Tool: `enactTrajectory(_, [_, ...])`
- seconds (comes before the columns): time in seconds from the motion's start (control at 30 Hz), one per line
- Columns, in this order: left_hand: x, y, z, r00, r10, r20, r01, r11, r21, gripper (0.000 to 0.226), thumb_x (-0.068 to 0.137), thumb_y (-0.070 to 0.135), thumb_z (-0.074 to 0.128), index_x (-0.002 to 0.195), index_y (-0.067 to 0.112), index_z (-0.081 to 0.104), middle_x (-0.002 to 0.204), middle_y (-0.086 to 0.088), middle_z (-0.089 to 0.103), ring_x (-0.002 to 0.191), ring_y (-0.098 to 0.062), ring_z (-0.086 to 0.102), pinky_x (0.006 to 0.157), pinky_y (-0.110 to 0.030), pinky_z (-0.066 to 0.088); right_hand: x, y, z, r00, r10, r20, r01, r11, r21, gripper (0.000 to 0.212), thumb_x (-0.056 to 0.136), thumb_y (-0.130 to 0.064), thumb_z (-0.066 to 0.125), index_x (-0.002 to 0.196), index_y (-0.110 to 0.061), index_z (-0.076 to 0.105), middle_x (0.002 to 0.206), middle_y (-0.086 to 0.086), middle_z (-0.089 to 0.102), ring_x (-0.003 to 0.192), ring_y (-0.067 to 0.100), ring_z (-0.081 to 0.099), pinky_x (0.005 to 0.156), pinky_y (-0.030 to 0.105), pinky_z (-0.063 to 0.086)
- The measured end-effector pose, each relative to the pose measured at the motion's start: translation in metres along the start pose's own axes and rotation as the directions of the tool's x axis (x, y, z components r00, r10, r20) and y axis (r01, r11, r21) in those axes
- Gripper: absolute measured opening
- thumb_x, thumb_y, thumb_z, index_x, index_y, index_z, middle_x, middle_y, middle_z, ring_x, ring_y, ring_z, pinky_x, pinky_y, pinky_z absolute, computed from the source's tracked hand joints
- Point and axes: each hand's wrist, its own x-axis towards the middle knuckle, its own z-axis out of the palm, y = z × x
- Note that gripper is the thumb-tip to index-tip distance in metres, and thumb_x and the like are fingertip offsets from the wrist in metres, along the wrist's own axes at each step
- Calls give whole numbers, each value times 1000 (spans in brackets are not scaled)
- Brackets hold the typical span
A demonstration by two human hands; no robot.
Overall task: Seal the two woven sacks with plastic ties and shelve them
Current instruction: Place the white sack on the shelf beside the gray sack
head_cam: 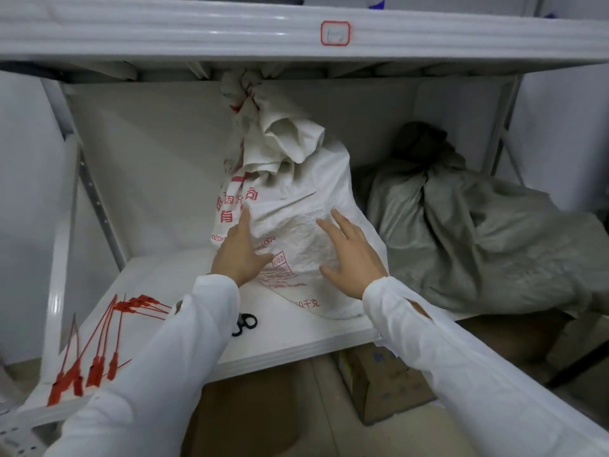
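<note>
White sack (296, 199): upright at the middle of the shelf (164, 285), red print on its front, bunched neck reaching up under the upper beam (197, 31)
Grey-green sack (478, 232): slumped on the same shelf, just right of the white sack
Left hand (240, 255): wide, fingers straight, laid on the white sack's lower left front
Right hand (349, 255): wide, fingers spread, flat on its lower right front
Plastic ties (99, 351): red, loose at the shelf's front left corner
Scissors (245, 324): black handles showing beside the left sleeve
Cardboard box (389, 380): on the floor beneath the shelf
</note>
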Motion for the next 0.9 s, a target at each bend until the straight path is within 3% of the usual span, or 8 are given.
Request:
enactTrajectory(0.2, [-32,25,-19,999,-3,41,6,998,-70,112,77,29,80,155,28,0,150,-10,38,137,-29,37,106,-36,34,-23,9,-7,972,202,117,-211,975,70,86,81,-22,69,150,-32,19,162,-1,4,145,26,20,113,39,30])
enactTrajectory(0.4, [-18,25,1,990,-138,-2,133,960,-247,127,66,41,86,153,34,-6,156,-9,26,139,-29,36,111,-45,36,-8,57,23,846,489,214,-524,836,164,130,55,-40,89,152,-28,4,158,5,8,142,30,22,113,43,32])
enactTrajectory(0.47, [-6,22,13,990,-128,-55,110,959,-262,129,64,41,88,154,32,-4,155,-9,25,141,-27,32,113,-44,33,4,63,41,812,529,247,-572,805,157,142,49,-46,90,150,-34,-9,159,6,-6,144,33,17,114,48,30])
enactTrajectory(0.53, [9,21,23,988,-124,-92,95,958,-271,124,65,37,88,155,29,2,154,-7,26,140,-24,30,112,-39,30,16,66,56,793,585,170,-604,791,97,147,44,-53,90,146,-39,-15,155,7,-11,141,37,17,112,51,29])
enactTrajectory(0.63, [30,14,35,977,-121,-175,57,940,-337,115,65,34,87,152,27,13,150,-2,34,136,-22,36,109,-33,31,29,75,69,789,614,-4,-606,779,162,134,42,-51,90,145,-34,5,143,9,12,129,39,33,103,48,39])
enactTrajectory(0.77, [57,11,26,957,-70,-281,-18,954,-300,102,67,31,81,150,31,22,142,4,46,130,-16,44,103,-26,33,28,70,94,825,562,-58,-525,801,287,113,43,-57,85,136,-29,25,129,5,26,116,34,45,96,39,43])
enactTrajectory(0.9, [77,27,8,966,54,-254,-113,969,-222,93,68,37,81,146,31,31,137,3,52,126,-16,49,100,-27,37,25,59,104,772,629,-89,-512,699,499,105,50,-61,81,135,-26,31,129,1,30,115,29,50,98,37,45])
